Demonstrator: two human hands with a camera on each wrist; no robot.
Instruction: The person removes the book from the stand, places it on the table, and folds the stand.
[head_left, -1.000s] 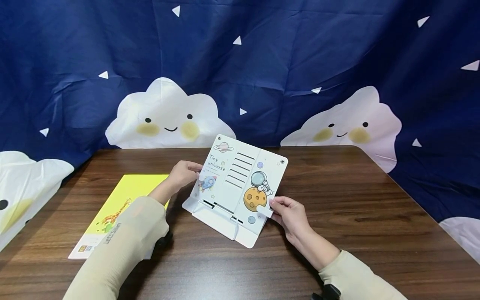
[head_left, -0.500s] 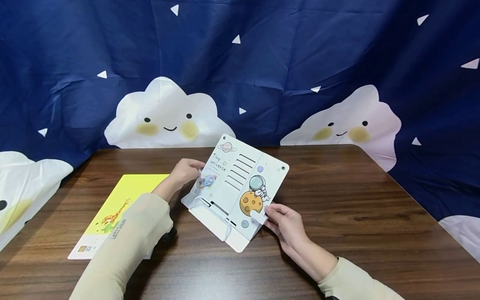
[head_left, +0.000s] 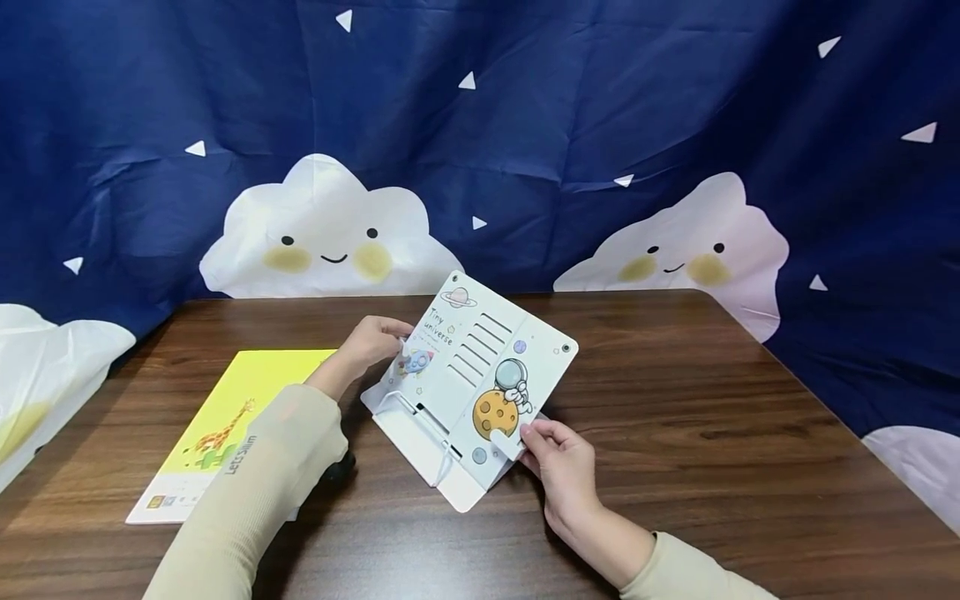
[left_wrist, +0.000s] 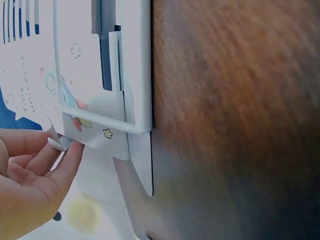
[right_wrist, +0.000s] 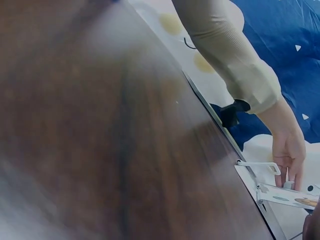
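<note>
A white book stand (head_left: 487, 329) printed with "Tiny universe", a rocket and an astronaut leans back on its base plate, turned at an angle on the table. With thumb and fingers my left hand (head_left: 367, 343) pinches its left edge; in the left wrist view that hand (left_wrist: 37, 172) has a small white clip at the panel's side between its fingertips. At the lower right edge, my right hand (head_left: 564, 471) pinches the panel beside another white clip (head_left: 506, 444). White wire arms (left_wrist: 95, 119) rise in front of the ledge. The fingers behind the panel are hidden.
A yellow and white book (head_left: 273, 371) with a giraffe lies flat at the left, partly under my left sleeve (head_left: 277, 467). The brown wooden table (head_left: 712, 417) ends at a blue curtain (head_left: 525, 125) with smiling clouds.
The stand has turned clockwise, its right side coming toward me. My right hand has moved nearer and slightly left with it, while my left hand stays at the left edge.
</note>
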